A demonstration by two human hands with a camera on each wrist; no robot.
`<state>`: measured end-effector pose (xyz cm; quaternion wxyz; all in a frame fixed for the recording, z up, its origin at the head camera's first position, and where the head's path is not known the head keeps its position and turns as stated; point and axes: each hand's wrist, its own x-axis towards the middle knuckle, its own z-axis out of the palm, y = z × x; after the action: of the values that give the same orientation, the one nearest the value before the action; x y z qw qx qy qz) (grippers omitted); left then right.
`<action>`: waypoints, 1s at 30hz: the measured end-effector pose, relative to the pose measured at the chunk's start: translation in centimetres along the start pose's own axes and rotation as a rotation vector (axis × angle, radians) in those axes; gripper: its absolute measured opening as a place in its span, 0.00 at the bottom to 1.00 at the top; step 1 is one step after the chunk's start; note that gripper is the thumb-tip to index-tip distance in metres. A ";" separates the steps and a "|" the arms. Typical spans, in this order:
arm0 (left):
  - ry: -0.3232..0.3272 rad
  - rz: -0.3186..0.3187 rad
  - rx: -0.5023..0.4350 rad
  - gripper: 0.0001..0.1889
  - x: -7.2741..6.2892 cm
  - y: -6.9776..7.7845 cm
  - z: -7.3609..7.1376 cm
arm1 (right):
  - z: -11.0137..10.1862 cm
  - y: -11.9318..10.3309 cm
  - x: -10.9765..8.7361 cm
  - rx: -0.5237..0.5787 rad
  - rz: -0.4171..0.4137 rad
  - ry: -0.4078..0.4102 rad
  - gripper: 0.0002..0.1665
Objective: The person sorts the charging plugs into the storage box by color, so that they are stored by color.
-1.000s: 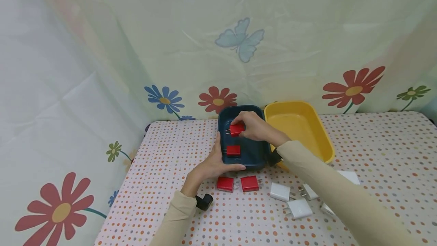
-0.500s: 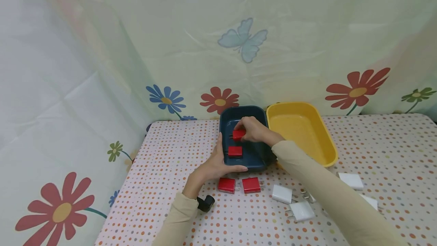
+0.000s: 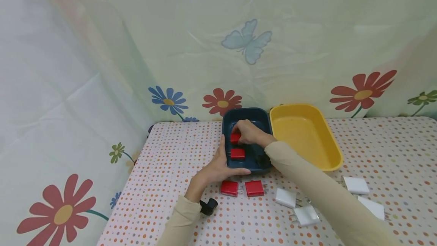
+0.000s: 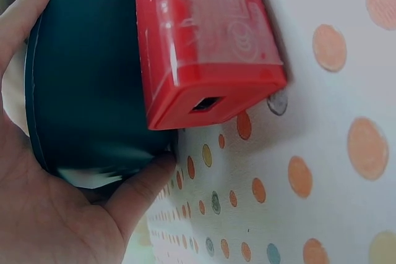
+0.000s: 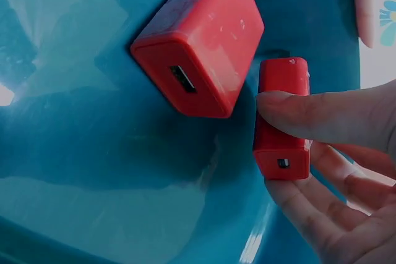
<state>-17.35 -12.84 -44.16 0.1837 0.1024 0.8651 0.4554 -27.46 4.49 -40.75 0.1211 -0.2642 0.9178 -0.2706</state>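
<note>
My right hand (image 3: 250,133) is inside the dark blue tray (image 3: 253,114), pinching a red USB wall charger (image 5: 282,122) between thumb and fingers. Beside it, on the tray floor, lies another red charger (image 5: 204,47), its USB port showing in the right wrist view. My left hand (image 3: 214,167) rests against the tray's near left corner, with straight fingers along the left wall and the thumb along the front wall. Just in front of the tray, two more red chargers (image 3: 229,188) lie on the table; one charger (image 4: 210,41) looms large in the left wrist view.
A yellow tray (image 3: 302,136) stands right beside the blue one. Several white chargers (image 3: 286,197) lie on the dotted tablecloth (image 3: 177,139) at the right, some partly behind my right forearm. A floral curtain (image 3: 191,48) hangs behind the table.
My right hand has brought the red charger lower in the blue tray, nearer the one lying there. The left hand keeps its place on the corner. The head view has shifted slightly.
</note>
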 end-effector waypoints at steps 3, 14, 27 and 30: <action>0.002 -0.005 0.010 0.69 0.0 -0.1 0.2 | 0.3 0.1 0.2 -0.003 0.031 -0.013 0.21; 0.011 -0.008 0.016 0.70 0.0 -0.2 0.2 | 0.7 0.5 0.5 0.015 0.074 -0.046 0.22; 0.003 0.003 0.004 0.69 -0.1 0.0 0.5 | -0.9 -1.8 -1.9 -0.079 0.010 0.037 0.20; 0.012 -0.007 0.006 0.69 -0.3 0.0 0.3 | -1.9 -3.3 -3.1 -0.103 -0.036 0.069 0.20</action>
<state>-16.95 -12.68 -44.29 0.1796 0.0971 0.8678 0.4530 -24.17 4.70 -37.11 0.0705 -0.2772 0.9292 -0.2341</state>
